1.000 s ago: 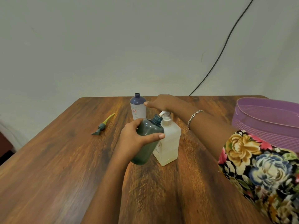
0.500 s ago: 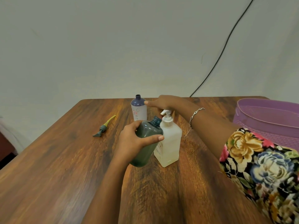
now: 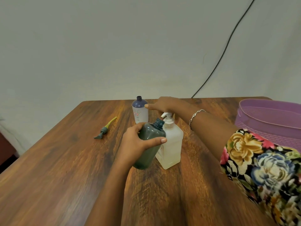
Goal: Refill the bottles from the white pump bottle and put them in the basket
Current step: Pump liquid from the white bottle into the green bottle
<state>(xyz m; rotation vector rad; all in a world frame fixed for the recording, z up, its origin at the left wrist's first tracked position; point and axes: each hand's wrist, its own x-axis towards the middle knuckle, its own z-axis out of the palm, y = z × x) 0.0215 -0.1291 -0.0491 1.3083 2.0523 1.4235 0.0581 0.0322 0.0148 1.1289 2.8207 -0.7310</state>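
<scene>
Left hand (image 3: 136,145): was wrapped round the dark green bottle (image 3: 152,133), thumb across the front, fingers curled behind it. Solid grip.

Dark green bottle: no cap on, tilted so the open neck leaned right in under the spout of the white pump bottle (image 3: 172,145). The two bodies were touching side by side. Couldn't tell if its bottom edge was actually sitting on the desk (image 3: 57,160) or held just off it.

Right hand (image 3: 164,105): flat, palm down, fingers stretched out straight over the pump head (image 3: 167,116). Not gripping anything. Honestly couldn't tell if it was pressing or only lying on top.

White pump bottle: upright about mid-desk, with pale cloudy liquid inside.

Second bottle (image 3: 140,112): white body with a dark blue shoulder, uncapped, standing upright just behind the other two, near the right hand's fingertips.

Loose pump (image 3: 105,129): grey head with a yellow-green tube, lying flat on the desk well off to the left.

Basket (image 3: 268,123): purple plastic, at the far right edge of the desk, well apart from the bottles. None of the bottles were in it.

Other stuff: silver bracelet (image 3: 195,115) on the right wrist, floral sleeve (image 3: 260,168), black cable (image 3: 224,49) running down the wall behind.
</scene>
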